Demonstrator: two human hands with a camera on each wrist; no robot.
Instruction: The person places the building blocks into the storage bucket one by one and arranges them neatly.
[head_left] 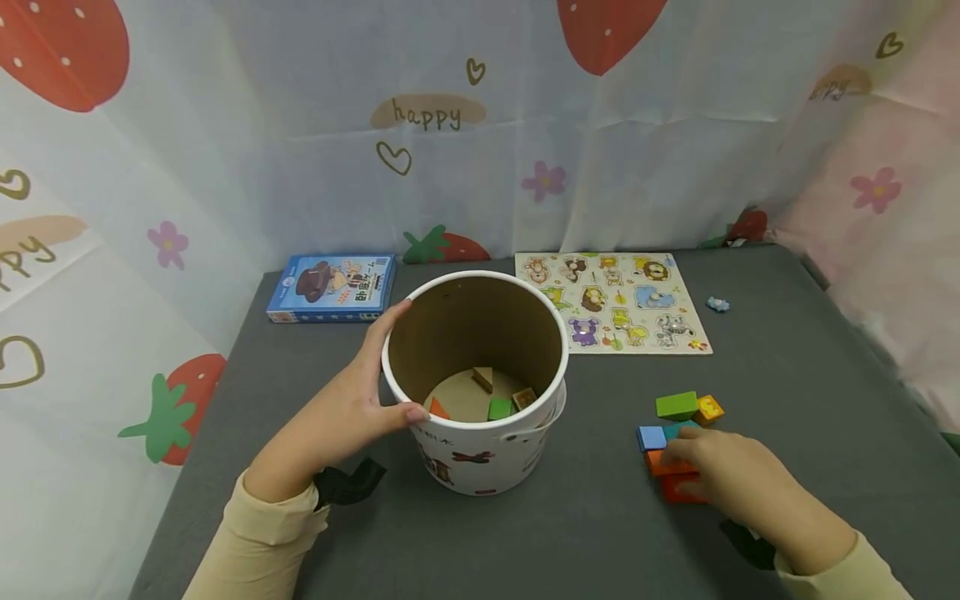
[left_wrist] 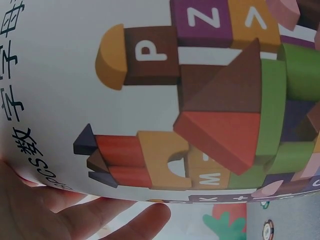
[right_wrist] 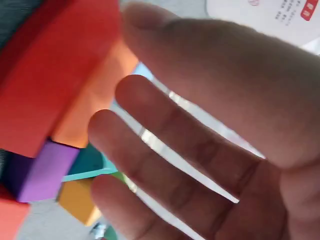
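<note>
My left hand (head_left: 348,408) grips the rim of a white bucket (head_left: 487,473), thumb on the near side and fingers at the left. Pictures of toy blocks cover the bucket's wall in the left wrist view. Inside lie an orange block (head_left: 438,408), a green block (head_left: 500,408) and brown blocks. Over a cluster of blocks at the right hovers my right hand (head_left: 738,475), its fingers loosely spread, thumb tip by a red block (right_wrist: 65,65). Around it are an orange block (head_left: 660,463), light blue block (head_left: 652,438), teal block (head_left: 678,429), and purple block (right_wrist: 42,172).
Beyond the hand sit a light green block (head_left: 677,406) and a yellow block (head_left: 708,409). A blue box (head_left: 333,287) lies at the back left, an animal puzzle board (head_left: 622,333) behind the bucket. Farther right is a small blue object (head_left: 717,304). Printed curtains hang behind the grey table (head_left: 592,533).
</note>
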